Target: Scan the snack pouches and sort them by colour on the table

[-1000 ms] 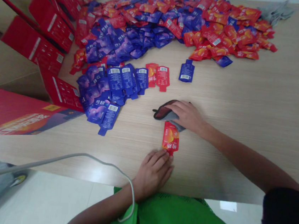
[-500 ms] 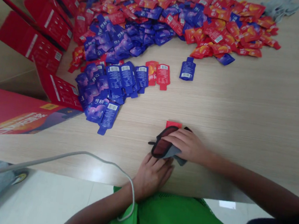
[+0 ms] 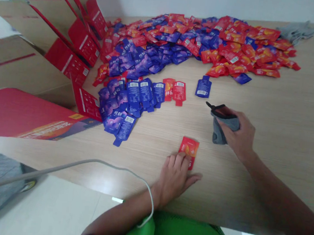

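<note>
Resting palm down, the L hand (image 3: 171,177) has its fingers close together & bent over the near part of a flat red sachet (image 3: 184,144) w/ an orange print; the thumb sticks out to the R. The sachet lies on the tabletop (image 3: 285,146), partly under those fingertips, its squared far end reaching beyond them. Its near end is partly covered, so can't tell its full shape.

Handling, judging by looks: prob. v. light, thin & bendy, w/ a slick film skin that could slide if pushed sideways; contents unknown, so hard pinching mid-panel seems unwise. Best hold prob. a side edge or far corner, thumb on one face, fingers on the other; flat fingertips should steady it OK.

The R hand (image 3: 241,134) is pinching a dark-edged grey cloth pad (image 3: 219,135) btwn thumb & fingers; can't tell if the pad touches the table. The red sachet is near, to the L of the R hand & closer to the body.

Beyond the R hand, a bit L: a single blue sachet (image 3: 203,88), face down w/ barcode. Beyond the L hand & to its L: overlapping blue sachets (image 3: 133,96); farther off, a mixed red/blue heap (image 3: 166,51). A pale cable (image 3: 96,161) crosses by the L wrist.
</note>
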`<act>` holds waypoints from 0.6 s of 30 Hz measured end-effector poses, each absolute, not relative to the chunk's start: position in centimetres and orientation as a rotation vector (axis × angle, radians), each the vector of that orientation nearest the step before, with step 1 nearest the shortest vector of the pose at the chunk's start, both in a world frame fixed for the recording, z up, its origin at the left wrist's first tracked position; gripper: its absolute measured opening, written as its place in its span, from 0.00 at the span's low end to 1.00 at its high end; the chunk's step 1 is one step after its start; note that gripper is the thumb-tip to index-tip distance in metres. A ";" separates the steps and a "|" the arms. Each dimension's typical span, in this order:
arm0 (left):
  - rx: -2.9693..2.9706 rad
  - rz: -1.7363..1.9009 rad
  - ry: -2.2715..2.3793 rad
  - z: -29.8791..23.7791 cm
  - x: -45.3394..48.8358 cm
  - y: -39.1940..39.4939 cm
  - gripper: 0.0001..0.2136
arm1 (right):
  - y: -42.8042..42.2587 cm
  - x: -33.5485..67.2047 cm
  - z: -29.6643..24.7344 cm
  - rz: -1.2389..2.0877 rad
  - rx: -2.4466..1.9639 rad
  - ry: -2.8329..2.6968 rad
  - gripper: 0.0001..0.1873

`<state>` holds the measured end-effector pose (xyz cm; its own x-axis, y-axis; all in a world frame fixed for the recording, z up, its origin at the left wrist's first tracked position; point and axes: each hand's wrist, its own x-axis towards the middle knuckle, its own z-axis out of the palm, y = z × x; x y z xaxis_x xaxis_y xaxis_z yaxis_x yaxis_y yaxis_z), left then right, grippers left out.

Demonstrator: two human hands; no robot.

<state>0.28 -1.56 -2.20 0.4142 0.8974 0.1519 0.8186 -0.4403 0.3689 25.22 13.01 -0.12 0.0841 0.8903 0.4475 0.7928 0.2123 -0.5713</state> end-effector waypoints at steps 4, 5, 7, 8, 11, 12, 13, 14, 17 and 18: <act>2.348 0.448 1.551 -1.7 1.4 -0.1 0.38 | 10.0 27.3 -1.8 0.248 -1.685 -1.660 0.25; 2.309 0.425 1.572 -1.3 1.5 0.2 0.39 | 9.5 27.6 -2.2 0.271 -1.701 -1.643 0.25; 2.235 0.362 1.617 -0.4 1.6 0.9 0.38 | 8.8 27.9 -2.7 0.304 -1.722 -1.605 0.25; 2.207 0.328 1.629 0.1 1.6 1.2 0.37 | 8.6 27.9 -2.9 0.315 -1.726 -1.586 0.25; 2.142 0.309 1.597 1.3 1.0 2.1 0.30 | 8.5 27.8 -3.0 0.353 -1.729 -1.529 0.25; 2.108 0.344 1.569 1.6 0.5 2.5 0.27 | 8.5 27.7 -2.9 0.367 -1.732 -1.515 0.25; 2.058 0.401 1.538 1.7 -0.1 2.9 0.24 | 8.5 27.6 -2.9 0.379 -1.735 -1.503 0.25; 1.991 0.474 1.516 1.7 -0.8 3.3 0.23 | 8.6 27.6 -2.8 0.388 -1.739 -1.494 0.25; 1.714 0.743 1.492 1.2 -3.5 4.7 0.23 | 8.5 27.8 -2.9 0.430 -1.746 -1.486 0.24; 1.606 0.841 1.484 1.0 -4.5 5.3 0.23 | 8.5 27.9 -3.0 0.451 -1.750 -1.485 0.24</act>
<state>-4.47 5.35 0.95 0.1003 0.9943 -0.0363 0.4799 -0.0164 0.8772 27.90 8.47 -3.02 0.2537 0.9437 0.2122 0.6666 -0.0116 -0.7454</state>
